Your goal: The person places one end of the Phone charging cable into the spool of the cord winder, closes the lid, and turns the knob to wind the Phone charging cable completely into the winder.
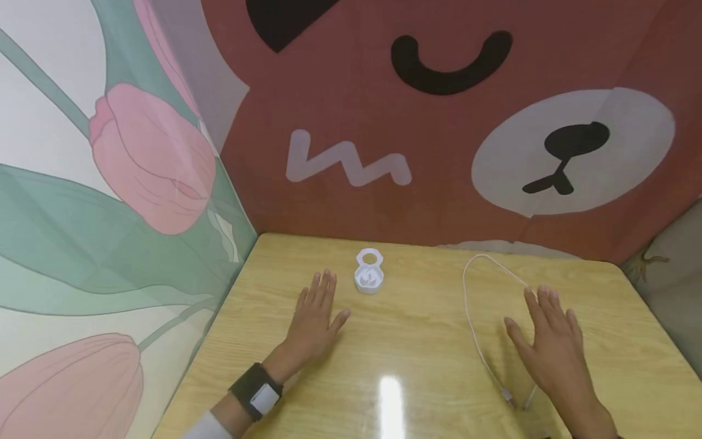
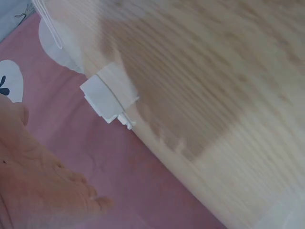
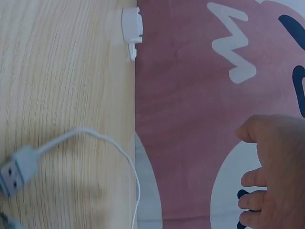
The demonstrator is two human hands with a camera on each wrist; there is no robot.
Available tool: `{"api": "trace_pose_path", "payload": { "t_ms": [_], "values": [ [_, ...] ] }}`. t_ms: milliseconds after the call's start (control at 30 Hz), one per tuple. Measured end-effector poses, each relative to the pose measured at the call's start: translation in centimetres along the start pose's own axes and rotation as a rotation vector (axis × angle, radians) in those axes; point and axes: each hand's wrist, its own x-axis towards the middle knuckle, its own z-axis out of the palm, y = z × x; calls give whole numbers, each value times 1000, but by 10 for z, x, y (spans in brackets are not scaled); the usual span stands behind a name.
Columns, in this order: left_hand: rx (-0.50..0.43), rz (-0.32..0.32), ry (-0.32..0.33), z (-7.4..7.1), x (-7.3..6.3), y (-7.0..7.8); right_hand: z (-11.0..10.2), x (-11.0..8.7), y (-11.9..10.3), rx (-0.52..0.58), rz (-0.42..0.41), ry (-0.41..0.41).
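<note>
A small white case (image 1: pixel 368 278) lies near the table's far side, its hinged lid (image 1: pixel 370 256) with a round hole folded back. My left hand (image 1: pixel 312 323) is just left of and nearer than the case, fingers straight, holding nothing. A thin white USB cable (image 1: pixel 467 305) makes a long loop at the right, with its USB plug (image 1: pixel 507 395) towards the near side. Over the cable's right part is my right hand (image 1: pixel 556 347), fingers extended and thumb apart; it covers some of the cable. In the right wrist view the plug (image 3: pixel 19 171) appears close up.
The wooden table (image 1: pixel 428 341) meets a brown-red cloth (image 1: pixel 351 207) with a bear face at its far edge. A tulip-print cloth (image 1: pixel 153 158) stands along the left side. On the left wrist is a black band (image 1: pixel 256 390).
</note>
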Motion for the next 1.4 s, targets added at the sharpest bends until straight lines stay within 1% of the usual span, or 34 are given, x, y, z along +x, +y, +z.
{"api": "trace_pose_path", "payload": {
  "t_ms": [100,167,200,300,367,400,467,533,600,667,767,800,833,900,967,1067,1133,1233,1333,1400],
  "values": [
    [-82,-33,-33,0,2,-1,3,6,-6,51,-9,-22],
    [-188,-72,-62,2,8,0,7,16,-15,112,-4,-75],
    [-248,-92,-62,4,13,1,11,24,-22,147,-1,-117],
    [-450,-139,-14,12,39,5,30,52,-42,263,16,-262],
    [-567,-160,32,18,60,8,51,75,-56,321,11,-353],
    [-605,-169,48,21,70,10,62,86,-62,347,1,-389],
    [-648,-193,54,26,88,13,85,109,-73,403,1,-439],
    [-644,-219,44,31,102,16,107,129,-82,443,5,-478],
    [-634,-226,24,36,112,19,127,145,-87,452,-9,-487],
    [-641,-205,18,41,118,21,144,156,-90,459,-30,-466],
    [-679,-144,37,51,123,25,162,164,-94,440,-58,-404],
    [-693,-135,40,53,124,26,166,165,-96,442,-58,-392],
    [-693,-133,46,56,124,26,170,164,-98,449,-54,-386],
    [-694,-149,61,60,122,27,177,163,-103,501,-54,-392],
    [-674,-168,74,62,119,26,182,161,-108,554,-50,-404],
    [-642,-162,101,62,115,24,185,158,-114,625,-45,-391],
    [-615,-142,109,60,113,22,185,156,-116,610,-31,-370],
    [-590,-126,113,56,112,19,184,156,-117,575,-42,-360],
    [-588,-122,120,52,111,17,181,155,-118,568,-67,-366],
    [-610,-134,114,50,110,17,178,155,-119,544,-92,-369]
  ]
}}
